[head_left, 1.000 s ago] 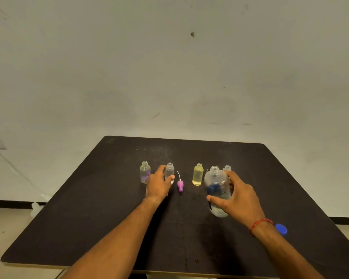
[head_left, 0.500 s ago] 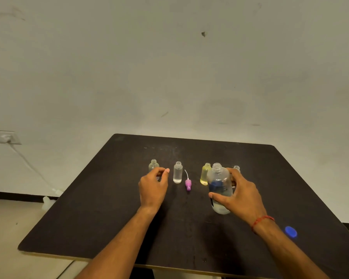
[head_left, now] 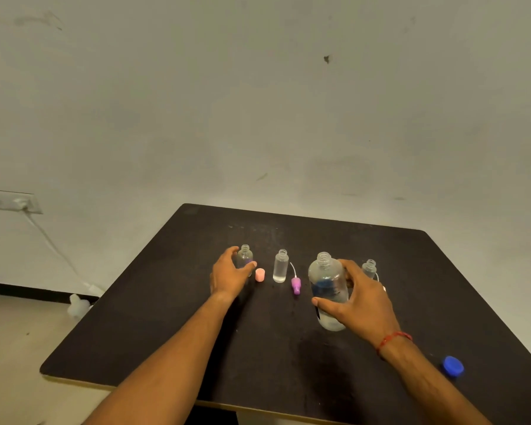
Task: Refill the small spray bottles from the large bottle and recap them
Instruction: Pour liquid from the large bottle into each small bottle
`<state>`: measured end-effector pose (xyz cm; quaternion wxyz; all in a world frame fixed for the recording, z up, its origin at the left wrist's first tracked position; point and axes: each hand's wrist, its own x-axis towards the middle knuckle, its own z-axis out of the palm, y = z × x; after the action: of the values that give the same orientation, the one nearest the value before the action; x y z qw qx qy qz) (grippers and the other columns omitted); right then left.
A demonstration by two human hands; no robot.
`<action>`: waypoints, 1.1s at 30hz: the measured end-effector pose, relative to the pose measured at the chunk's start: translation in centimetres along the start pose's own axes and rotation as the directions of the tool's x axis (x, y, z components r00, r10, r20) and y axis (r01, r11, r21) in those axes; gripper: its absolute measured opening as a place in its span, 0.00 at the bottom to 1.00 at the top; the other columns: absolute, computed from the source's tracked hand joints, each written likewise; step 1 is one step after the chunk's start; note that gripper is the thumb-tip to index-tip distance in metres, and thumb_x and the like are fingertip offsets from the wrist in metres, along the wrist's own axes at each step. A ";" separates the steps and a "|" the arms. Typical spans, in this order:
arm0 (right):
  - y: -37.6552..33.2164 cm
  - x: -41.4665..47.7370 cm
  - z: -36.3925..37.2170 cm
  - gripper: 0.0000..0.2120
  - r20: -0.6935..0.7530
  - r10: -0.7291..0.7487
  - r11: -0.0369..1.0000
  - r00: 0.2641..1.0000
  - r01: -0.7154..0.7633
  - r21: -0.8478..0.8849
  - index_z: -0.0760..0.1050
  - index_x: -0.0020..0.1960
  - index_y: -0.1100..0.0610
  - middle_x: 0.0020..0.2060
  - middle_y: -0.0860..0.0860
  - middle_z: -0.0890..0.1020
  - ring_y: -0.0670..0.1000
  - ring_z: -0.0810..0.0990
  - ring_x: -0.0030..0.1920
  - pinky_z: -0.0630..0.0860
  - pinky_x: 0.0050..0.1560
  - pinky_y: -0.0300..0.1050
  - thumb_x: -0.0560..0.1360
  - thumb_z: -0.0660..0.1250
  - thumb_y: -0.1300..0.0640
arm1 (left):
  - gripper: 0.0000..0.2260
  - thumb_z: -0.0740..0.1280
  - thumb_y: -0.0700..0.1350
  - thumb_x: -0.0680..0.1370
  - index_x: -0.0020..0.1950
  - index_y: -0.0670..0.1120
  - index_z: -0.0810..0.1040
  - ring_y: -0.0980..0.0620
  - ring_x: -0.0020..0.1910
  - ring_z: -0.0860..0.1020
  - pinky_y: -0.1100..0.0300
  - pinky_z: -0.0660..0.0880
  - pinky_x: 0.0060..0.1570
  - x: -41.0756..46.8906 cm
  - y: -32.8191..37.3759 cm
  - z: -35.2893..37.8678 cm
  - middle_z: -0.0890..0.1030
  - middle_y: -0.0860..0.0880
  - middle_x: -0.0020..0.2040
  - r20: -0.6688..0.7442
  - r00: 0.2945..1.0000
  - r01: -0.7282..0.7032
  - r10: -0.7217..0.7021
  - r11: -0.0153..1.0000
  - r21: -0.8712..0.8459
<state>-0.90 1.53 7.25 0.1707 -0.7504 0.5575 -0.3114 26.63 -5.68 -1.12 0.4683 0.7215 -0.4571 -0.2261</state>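
The right hand [head_left: 359, 299] is gripping the uncapped large bottle [head_left: 327, 280] at centre-right of the frame. The left hand [head_left: 229, 276] is curling round the leftmost small bottle [head_left: 245, 256]. Pouring looks next, needing a careful tilt over that narrow neck. The tabletop [head_left: 288, 363] is showing three small bottles, one pink cap [head_left: 260, 275], one purple spray head [head_left: 295, 285] and one blue cap [head_left: 453, 366].

On a dark matte table [head_left: 288, 378], an uncapped large clear plastic bottle [head_left: 327, 280] with a blue label is gripped by the right hand [head_left: 362, 302]. A small clear purple-tinted bottle [head_left: 245, 256] is held between thumb and fingers of the left hand [head_left: 229, 276]. Between the hands, a pink cap [head_left: 260, 275], a small clear cylindrical bottle [head_left: 280, 265] and a purple spray head [head_left: 295, 285] are seen.
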 end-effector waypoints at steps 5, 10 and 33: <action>-0.3 0.4 0.1 0.39 0.014 -0.004 1.000 1.000 0.005 -0.014 0.67 0.69 0.45 0.60 0.45 0.79 0.50 0.79 0.59 0.77 0.62 0.51 0.63 0.78 0.41 | 0.16 0.75 0.51 0.75 0.61 0.51 0.79 0.53 0.52 0.79 0.60 0.72 0.49 0.0 0.0 -0.7 0.81 0.53 0.54 0.018 0.999 -0.029 0.028 0.999 0.020; -0.8 1.1 0.4 0.40 0.041 -0.035 0.999 0.999 0.037 -0.035 0.67 0.71 0.45 0.63 0.45 0.78 0.50 0.77 0.62 0.75 0.65 0.51 0.63 0.76 0.38 | 0.15 0.75 0.54 0.74 0.58 0.53 0.80 0.57 0.51 0.80 0.62 0.75 0.49 -1.6 1.1 -2.1 0.81 0.58 0.51 -0.031 0.986 -0.163 0.163 0.987 0.015; -4.9 3.5 -0.8 0.38 0.153 -0.241 0.800 0.958 0.286 -0.527 0.57 0.73 0.36 0.57 0.46 0.72 0.48 0.68 0.60 0.67 0.59 0.49 0.69 0.69 0.33 | 0.20 0.75 0.57 0.71 0.63 0.57 0.80 0.61 0.50 0.81 0.61 0.81 0.51 -9.4 3.6 -5.5 0.81 0.59 0.53 0.036 0.899 -0.437 0.436 0.899 0.033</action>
<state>2.82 -0.13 11.77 -0.0726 -0.8496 0.5058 -0.1311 24.67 4.57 3.63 0.4861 0.6068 -0.6180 -0.1162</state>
